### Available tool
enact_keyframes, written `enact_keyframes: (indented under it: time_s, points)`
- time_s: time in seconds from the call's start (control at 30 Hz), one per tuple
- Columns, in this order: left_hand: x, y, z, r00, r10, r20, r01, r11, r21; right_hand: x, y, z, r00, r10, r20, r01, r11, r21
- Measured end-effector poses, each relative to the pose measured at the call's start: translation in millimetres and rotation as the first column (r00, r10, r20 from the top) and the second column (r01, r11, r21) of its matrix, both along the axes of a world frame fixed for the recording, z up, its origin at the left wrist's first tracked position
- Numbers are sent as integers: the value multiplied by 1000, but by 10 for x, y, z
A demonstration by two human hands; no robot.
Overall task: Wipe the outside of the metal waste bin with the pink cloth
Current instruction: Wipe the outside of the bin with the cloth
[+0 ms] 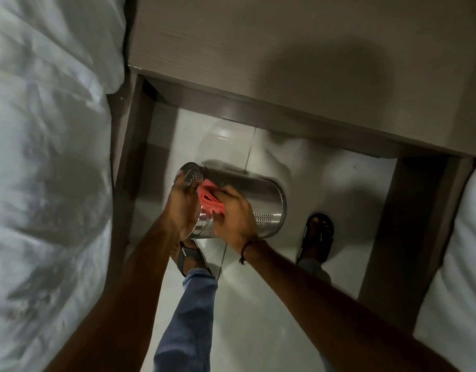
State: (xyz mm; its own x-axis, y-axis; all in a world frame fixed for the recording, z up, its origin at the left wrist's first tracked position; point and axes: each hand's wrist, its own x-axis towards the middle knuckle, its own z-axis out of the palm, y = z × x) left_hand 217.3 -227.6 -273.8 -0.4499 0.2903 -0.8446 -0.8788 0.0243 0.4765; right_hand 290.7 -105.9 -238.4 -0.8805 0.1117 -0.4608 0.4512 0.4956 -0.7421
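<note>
Metal waste bin [269, 208] lies sideways, axis left-right; left fingers [187, 183] grip it, right fingers [231, 197] press pink cloth [211, 204].

Dim indoor light from above reaches my head camera, casting a broad round shadow on the grey table [298, 49] top. The glossy floor [244, 304] throws back pale glare, and the metal waste bin [258, 200] shows bright highlights on its side. White bedding [43, 157] at left is smeared with motion blur. Wide-angle distortion bends the edges; I see both forearms dark, underexposed.
</note>
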Motion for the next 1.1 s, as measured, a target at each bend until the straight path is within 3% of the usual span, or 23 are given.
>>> enact_keyframes:
  time_s: [0.17,0.3,0.4,0.57,0.7,0.83,0.97,1.1]
  points:
    - [82,-6,-57,992,58,112,-58,998,-5,-463,196,-97,986,-164,-35,166,983,72]
    - [-1,53,-65,982,95,163,-105,993,50,-205,61,24,998,-48,-46,50,997,52]
    - [20,31,-89,962,195,192,-210,976,63,61,-26,97,994,-83,-69,85,996,25]
    - [213,37,-72,976,125,180,-138,989,58,-405,80,-62,998,-59,-39,62,993,104]
    - [118,-5,-92,968,204,143,-202,979,-29,-50,-111,9,996,79,30,-79,997,-8]
    - [174,-88,-139,984,146,101,-142,989,-44,73,-76,8,1000,21,-8,-20,999,29]
    - [385,-85,-172,992,91,93,-100,989,106,-269,60,-159,999,-48,7,47,993,111]
    - [206,-111,-155,977,172,123,-176,984,22,109,-121,-33,997,70,45,-69,997,-17]
